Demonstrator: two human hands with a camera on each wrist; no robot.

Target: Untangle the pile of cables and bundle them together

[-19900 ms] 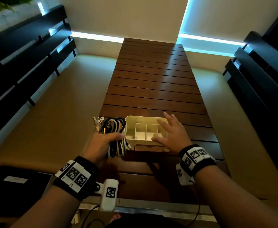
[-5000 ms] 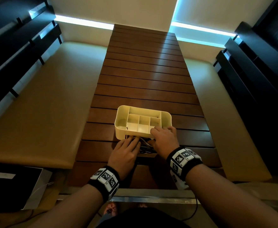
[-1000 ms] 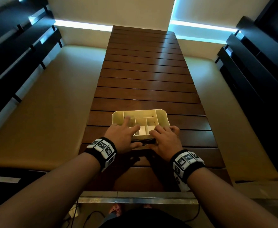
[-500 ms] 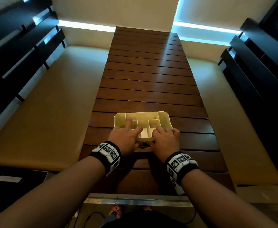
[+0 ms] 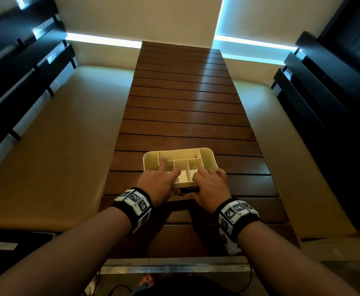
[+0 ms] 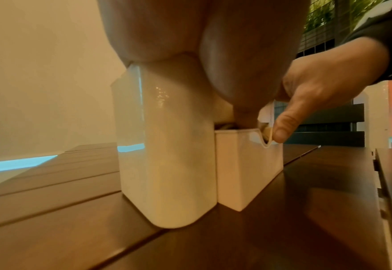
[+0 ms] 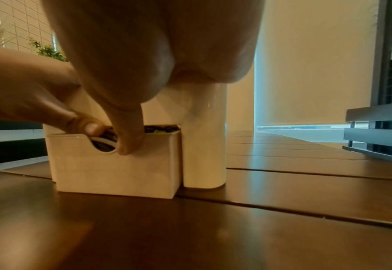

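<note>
Two hands work at the near side of a cream organizer (image 5: 204,155) that stands on the slatted wooden surface (image 5: 187,103). The left hand (image 5: 156,182) lies over the organizer's near-left corner, fingers stretched across the dividers, thumb down at the low front compartment (image 7: 112,168). The right hand (image 5: 210,185) rests on the near-right rim with its fingers curled over the edge, and its thumb presses at the scooped notch of that compartment. The cables (image 7: 160,128) sit inside this low compartment, dark coils showing just above its wall and through the notch; whether either hand actually pinches them I cannot tell. The taller body of the organizer blocks the view behind the compartment, and both palms hide most of its top. Beige cushioned benches (image 5: 53,133) flank the surface on either side, with dark slatted backs (image 5: 21,60) beyond them.

Twenty seconds ago the left hand held the bundled cables beside the organizer; half a second ago both hands were already on its near side, much as they are here.
</note>
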